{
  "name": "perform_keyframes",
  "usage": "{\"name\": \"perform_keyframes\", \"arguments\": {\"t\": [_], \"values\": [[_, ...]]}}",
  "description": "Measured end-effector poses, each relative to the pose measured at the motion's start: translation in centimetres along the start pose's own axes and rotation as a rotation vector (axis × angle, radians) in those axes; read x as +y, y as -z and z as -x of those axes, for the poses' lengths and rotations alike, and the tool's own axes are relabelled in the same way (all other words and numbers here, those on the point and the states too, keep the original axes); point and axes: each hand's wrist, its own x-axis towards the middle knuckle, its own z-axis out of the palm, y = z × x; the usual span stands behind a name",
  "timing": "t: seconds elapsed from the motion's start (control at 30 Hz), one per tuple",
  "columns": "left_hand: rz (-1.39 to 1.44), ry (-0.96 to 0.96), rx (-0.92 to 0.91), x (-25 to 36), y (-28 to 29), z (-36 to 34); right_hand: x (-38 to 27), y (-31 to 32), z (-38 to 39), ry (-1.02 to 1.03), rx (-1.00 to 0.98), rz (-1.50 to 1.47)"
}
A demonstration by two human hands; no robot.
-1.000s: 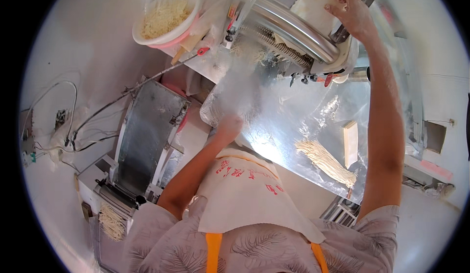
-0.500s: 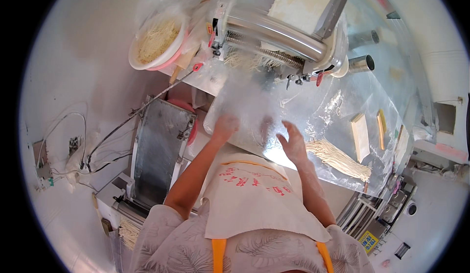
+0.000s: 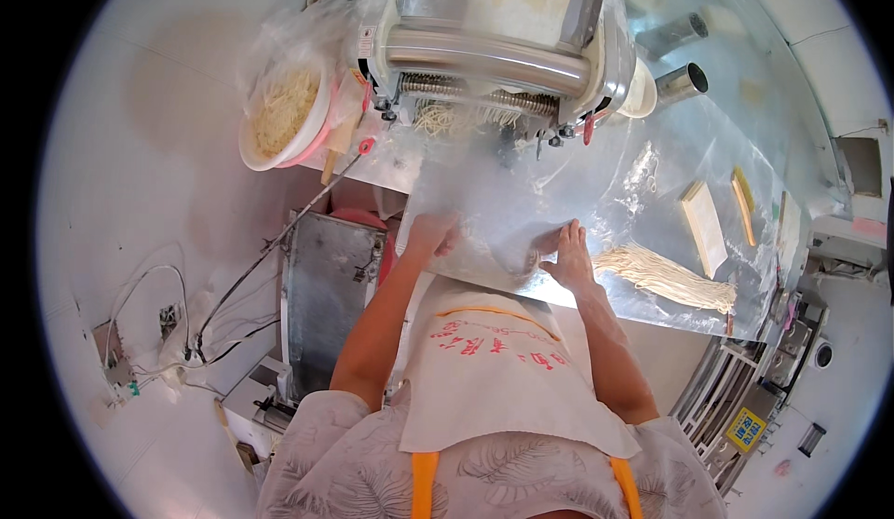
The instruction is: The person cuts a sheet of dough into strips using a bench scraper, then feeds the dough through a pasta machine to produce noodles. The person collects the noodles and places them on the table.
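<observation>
My left hand (image 3: 434,235) is above the near edge of the floury steel tabletop (image 3: 605,216). Its fingers look bent inward, but haze blurs them and I cannot tell if they hold anything. My right hand (image 3: 569,256) is open at the same edge, fingers stretched and thumb apart, holding nothing. A whitish haze hangs between and beyond my hands. Past it stands a noodle machine (image 3: 486,57) with a steel roller. A pale dough sheet (image 3: 521,2) lies on its upper side, and cut noodles (image 3: 438,119) hang below its toothed cutter.
A bundle of noodles (image 3: 670,282) lies right of my right hand. Beyond are a pale block (image 3: 704,228), a brush (image 3: 743,204) and steel cylinders (image 3: 683,82). At left are a white bowl of noodles (image 3: 286,114), a long rod (image 3: 279,244) and a metal panel (image 3: 328,305).
The view has shifted, with the machine now further left and higher. My right fingers have straightened. The haze has thinned and my left hand remains near the table edge.
</observation>
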Motion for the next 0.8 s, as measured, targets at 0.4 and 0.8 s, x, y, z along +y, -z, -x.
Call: {"name": "perform_keyframes", "arguments": {"t": [0.4, 0.8], "values": [[0.039, 0.006, 0.023, 0.0, -1.2, -1.0, -1.9, 1.1, -1.5, -0.080, -0.152, 0.140], [-0.397, -0.529, 0.044, -8.2, 2.9, -9.3, -0.8, 0.0, -0.6, -0.018, -0.107, 0.153]]}}
